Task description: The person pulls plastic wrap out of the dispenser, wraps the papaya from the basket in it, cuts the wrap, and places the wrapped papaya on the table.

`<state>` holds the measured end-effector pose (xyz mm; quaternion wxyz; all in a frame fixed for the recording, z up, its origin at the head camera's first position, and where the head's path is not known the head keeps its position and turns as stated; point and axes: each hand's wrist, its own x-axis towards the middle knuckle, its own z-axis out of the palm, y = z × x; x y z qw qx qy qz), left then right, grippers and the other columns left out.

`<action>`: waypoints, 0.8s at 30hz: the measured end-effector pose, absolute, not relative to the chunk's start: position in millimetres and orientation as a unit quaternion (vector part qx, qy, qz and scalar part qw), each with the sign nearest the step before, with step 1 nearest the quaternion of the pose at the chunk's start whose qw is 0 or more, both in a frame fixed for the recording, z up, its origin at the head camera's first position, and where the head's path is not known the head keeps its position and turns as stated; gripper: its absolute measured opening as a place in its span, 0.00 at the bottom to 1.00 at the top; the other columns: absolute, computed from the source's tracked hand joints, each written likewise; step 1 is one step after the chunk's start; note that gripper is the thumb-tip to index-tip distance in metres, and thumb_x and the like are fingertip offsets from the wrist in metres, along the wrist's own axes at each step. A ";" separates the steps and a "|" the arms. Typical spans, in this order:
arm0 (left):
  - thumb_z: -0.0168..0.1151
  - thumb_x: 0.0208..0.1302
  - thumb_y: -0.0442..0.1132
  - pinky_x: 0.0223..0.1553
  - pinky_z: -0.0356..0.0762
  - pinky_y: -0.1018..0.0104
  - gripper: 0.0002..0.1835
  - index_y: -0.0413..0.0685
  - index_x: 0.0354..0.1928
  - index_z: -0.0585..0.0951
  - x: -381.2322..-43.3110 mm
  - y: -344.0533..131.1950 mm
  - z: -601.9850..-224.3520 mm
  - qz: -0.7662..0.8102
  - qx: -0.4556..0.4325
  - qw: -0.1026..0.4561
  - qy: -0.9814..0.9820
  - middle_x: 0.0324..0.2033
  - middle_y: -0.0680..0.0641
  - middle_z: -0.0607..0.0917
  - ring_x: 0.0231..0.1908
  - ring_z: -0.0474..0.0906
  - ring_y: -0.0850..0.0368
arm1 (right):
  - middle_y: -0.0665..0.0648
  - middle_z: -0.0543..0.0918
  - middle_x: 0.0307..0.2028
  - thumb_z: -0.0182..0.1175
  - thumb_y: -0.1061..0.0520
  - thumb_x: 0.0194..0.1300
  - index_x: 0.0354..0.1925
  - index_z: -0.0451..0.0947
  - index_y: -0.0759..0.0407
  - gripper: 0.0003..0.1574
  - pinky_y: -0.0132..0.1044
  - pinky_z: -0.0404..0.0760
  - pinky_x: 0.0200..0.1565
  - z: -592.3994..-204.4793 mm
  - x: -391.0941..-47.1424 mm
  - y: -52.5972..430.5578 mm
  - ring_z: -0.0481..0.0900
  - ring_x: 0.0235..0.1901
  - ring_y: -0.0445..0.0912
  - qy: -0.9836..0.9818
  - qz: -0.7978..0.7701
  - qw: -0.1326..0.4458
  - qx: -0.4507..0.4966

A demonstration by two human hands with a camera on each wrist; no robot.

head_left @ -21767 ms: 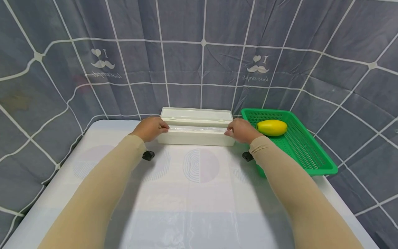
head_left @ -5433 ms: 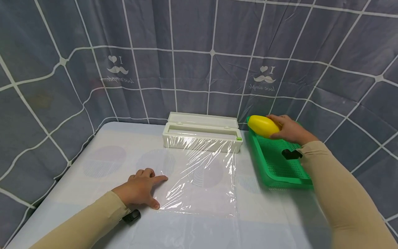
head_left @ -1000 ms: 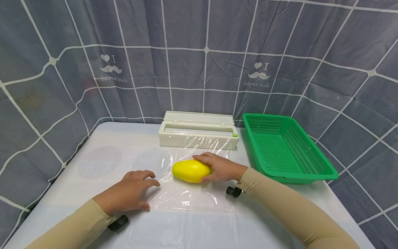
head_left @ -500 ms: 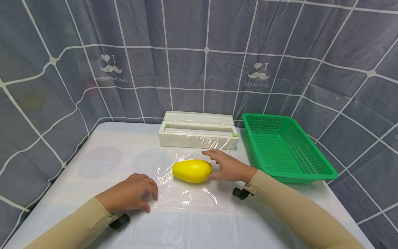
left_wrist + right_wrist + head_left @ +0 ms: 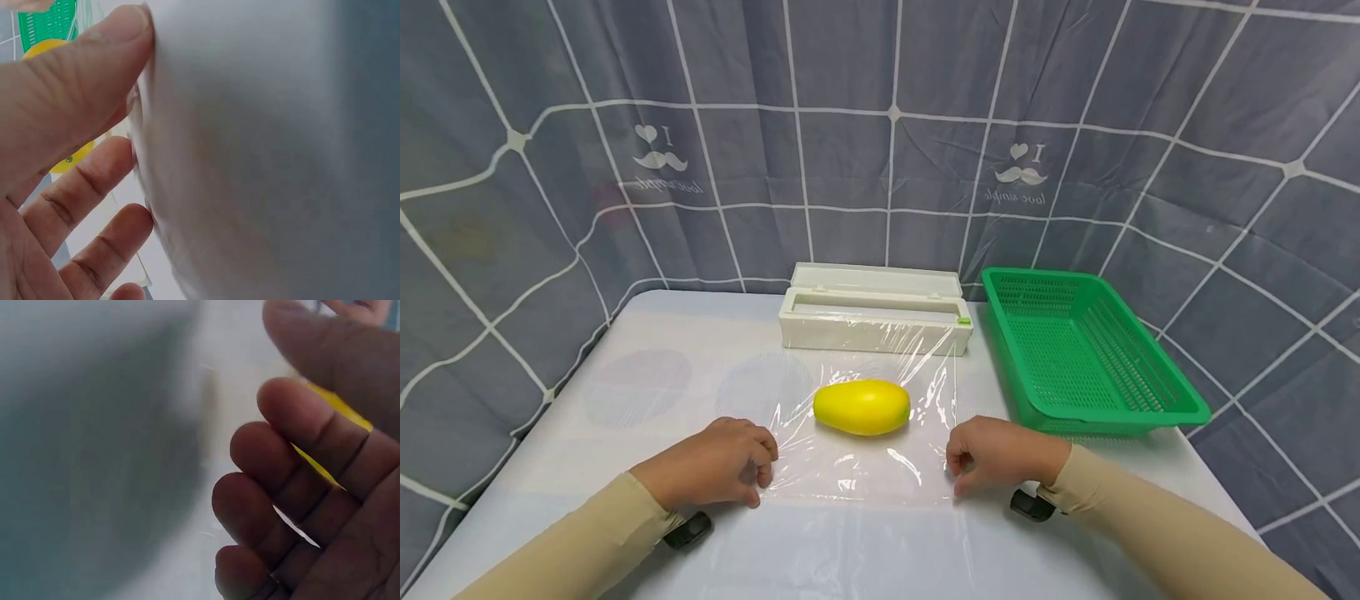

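A yellow papaya-shaped fruit (image 5: 861, 407) lies on a sheet of clear plastic wrap (image 5: 880, 483), which stretches over the table from a white wrap dispenser (image 5: 872, 336) with its lid raised. My left hand (image 5: 715, 464) rests at the sheet's near left corner, fingers bent and fingertips right at the surface, thumb apart from them in the left wrist view. At the near right corner, my right hand (image 5: 1003, 454) has bent fingers, with a gap to the thumb in the right wrist view. Neither hand touches the fruit.
A green plastic basket (image 5: 1082, 358) stands to the right of the dispenser. Behind the table (image 5: 820, 558) hangs a grey curtain (image 5: 842, 158) with white lines. The dispenser has a small green piece (image 5: 964, 321) at its right end.
The right hand took the fruit from the basket, set it on the drawn-out wrap, let go and moved nearer and right to the sheet's corner. The left hand's fingers have bent more.
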<state>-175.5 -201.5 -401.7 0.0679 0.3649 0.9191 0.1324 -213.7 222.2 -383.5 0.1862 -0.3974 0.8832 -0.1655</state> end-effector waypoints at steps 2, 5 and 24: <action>0.85 0.48 0.45 0.59 0.73 0.49 0.16 0.72 0.24 0.82 -175.7 -201.8 -402.4 0.135 0.360 0.070 0.920 0.41 0.68 0.80 0.46 0.75 0.62 | 0.37 0.77 0.27 0.82 0.52 0.52 0.27 0.84 0.47 0.13 0.26 0.72 0.36 -387.8 -208.3 224.0 0.68 0.29 0.29 0.882 -0.146 0.191 -0.405; 0.84 0.50 0.44 0.59 0.72 0.49 0.16 0.73 0.24 0.82 -176.3 -201.7 -403.2 0.138 0.354 0.075 0.922 0.41 0.68 0.80 0.46 0.75 0.62 | 0.38 0.77 0.28 0.83 0.51 0.50 0.29 0.84 0.47 0.15 0.26 0.72 0.37 -393.3 -203.6 225.8 0.68 0.30 0.30 0.878 -0.128 0.187 -0.421; 0.80 0.56 0.42 0.58 0.73 0.49 0.17 0.73 0.24 0.80 -178.8 -201.2 -405.6 0.121 0.365 0.064 0.921 0.40 0.68 0.78 0.45 0.72 0.64 | 0.37 0.75 0.26 0.71 0.63 0.58 0.27 0.85 0.48 0.09 0.24 0.72 0.37 -405.3 -207.7 230.4 0.67 0.29 0.28 0.866 -0.111 0.135 -0.469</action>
